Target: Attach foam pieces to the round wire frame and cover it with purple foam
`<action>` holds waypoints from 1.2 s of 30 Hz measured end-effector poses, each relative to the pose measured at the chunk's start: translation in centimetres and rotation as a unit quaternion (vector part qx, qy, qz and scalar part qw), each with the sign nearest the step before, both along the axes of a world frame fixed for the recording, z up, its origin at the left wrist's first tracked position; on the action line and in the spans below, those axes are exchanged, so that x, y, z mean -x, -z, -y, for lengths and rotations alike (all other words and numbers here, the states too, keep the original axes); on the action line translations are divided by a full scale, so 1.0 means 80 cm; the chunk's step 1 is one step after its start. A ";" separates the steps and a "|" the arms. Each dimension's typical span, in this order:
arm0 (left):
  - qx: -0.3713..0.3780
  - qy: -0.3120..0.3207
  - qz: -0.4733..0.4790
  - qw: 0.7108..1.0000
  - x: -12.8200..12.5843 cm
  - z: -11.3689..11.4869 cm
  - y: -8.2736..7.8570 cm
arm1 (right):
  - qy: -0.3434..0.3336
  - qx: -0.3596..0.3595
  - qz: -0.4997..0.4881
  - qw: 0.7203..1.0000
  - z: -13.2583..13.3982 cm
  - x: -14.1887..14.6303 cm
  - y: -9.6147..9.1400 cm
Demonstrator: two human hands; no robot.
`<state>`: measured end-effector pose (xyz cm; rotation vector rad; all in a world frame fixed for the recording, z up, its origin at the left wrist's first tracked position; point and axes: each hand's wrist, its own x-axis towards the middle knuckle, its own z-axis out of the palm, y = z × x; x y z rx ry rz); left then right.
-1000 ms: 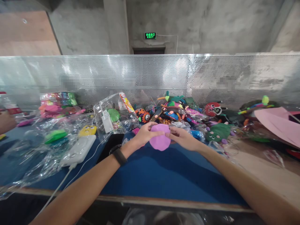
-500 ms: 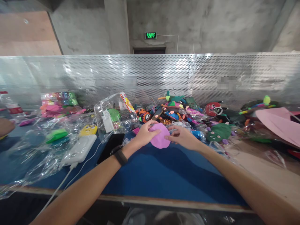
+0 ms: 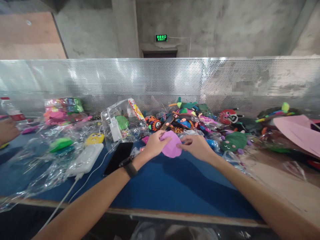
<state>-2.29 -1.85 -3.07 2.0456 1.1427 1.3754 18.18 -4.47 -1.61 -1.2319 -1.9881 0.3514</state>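
Observation:
A flat, roughly round purple piece of what looks like soft modelling clay is held up above the blue table surface, its edge slightly wavy. My left hand pinches its left side, thumb on the near face and fingers behind. At the right edge, my right hand grips the rim between thumb and fingertips. Some of the fingers are hidden behind the piece. A dark watch is on my left wrist, close to a black phone lying on the table.
Clear plastic packaging, a white power bank with a cable, and a yellow clay figure lie left. Colourful clay figures pile up behind my hands. A green figure sits right. Another person's hand shows far left.
The purple piece has shifted very slightly right with both my hands, which keep their grips. At the far left, the other person's hand has come further into view.

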 end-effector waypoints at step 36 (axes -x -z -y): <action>0.190 0.185 0.078 0.961 -0.004 0.013 -0.013 | -0.045 -0.074 -0.136 0.987 -0.008 -0.009 -0.003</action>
